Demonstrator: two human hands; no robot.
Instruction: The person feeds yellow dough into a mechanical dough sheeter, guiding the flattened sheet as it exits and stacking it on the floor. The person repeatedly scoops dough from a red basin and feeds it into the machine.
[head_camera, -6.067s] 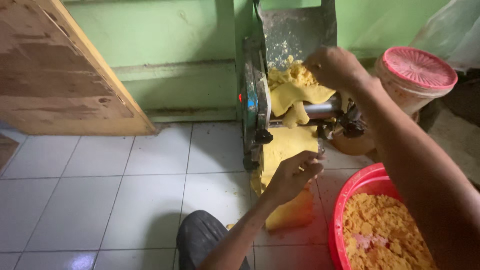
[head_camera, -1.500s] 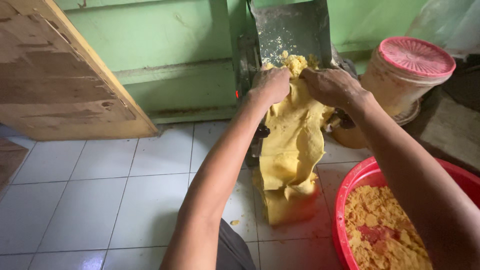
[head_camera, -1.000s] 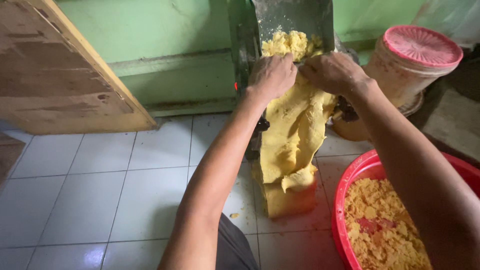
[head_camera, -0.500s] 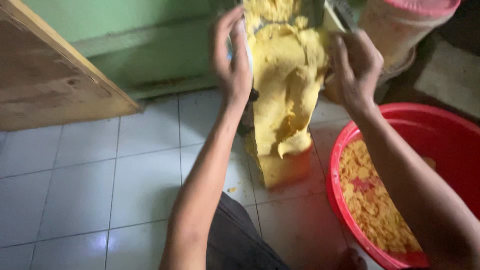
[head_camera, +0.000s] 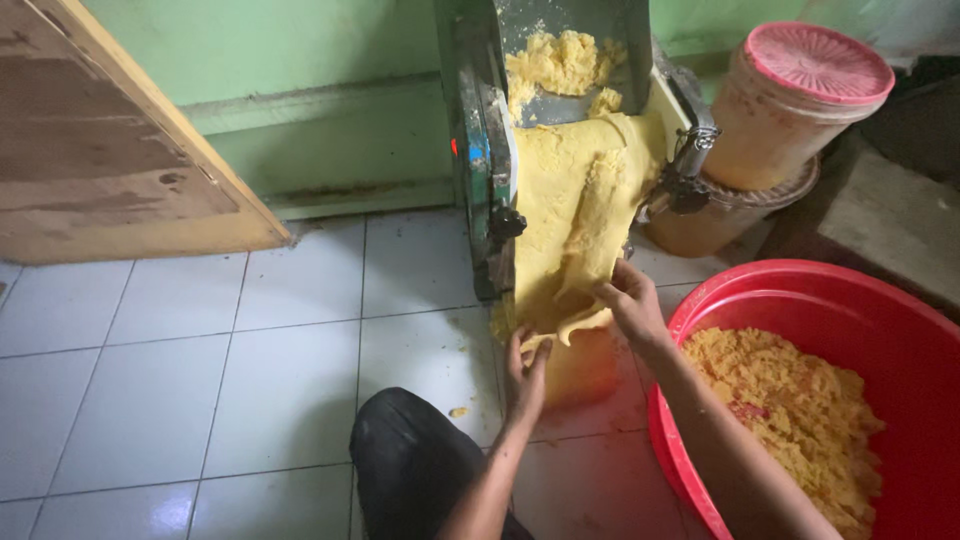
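A yellow dough sheet (head_camera: 575, 215) hangs down the front of a grey metal roller machine (head_camera: 487, 150), with crumbly dough (head_camera: 555, 62) piled in its top chute. My left hand (head_camera: 524, 372) is under the sheet's bottom edge, fingers touching it. My right hand (head_camera: 628, 300) grips the lower right edge of the sheet. An orange block-like base (head_camera: 580, 368) sits on the floor beneath the sheet.
A red basin (head_camera: 880, 330) of crumbly yellow dough stands at the right. Behind it is a tan tub with a pink lid (head_camera: 815, 60). A wooden board (head_camera: 110, 150) leans on the green wall at left. White floor tiles (head_camera: 250, 340) and my dark-trousered knee (head_camera: 410, 465) lie below.
Both hands have dropped from the top of the dough sheet at the chute to its bottom edge. The camera view has tilted back up and right.
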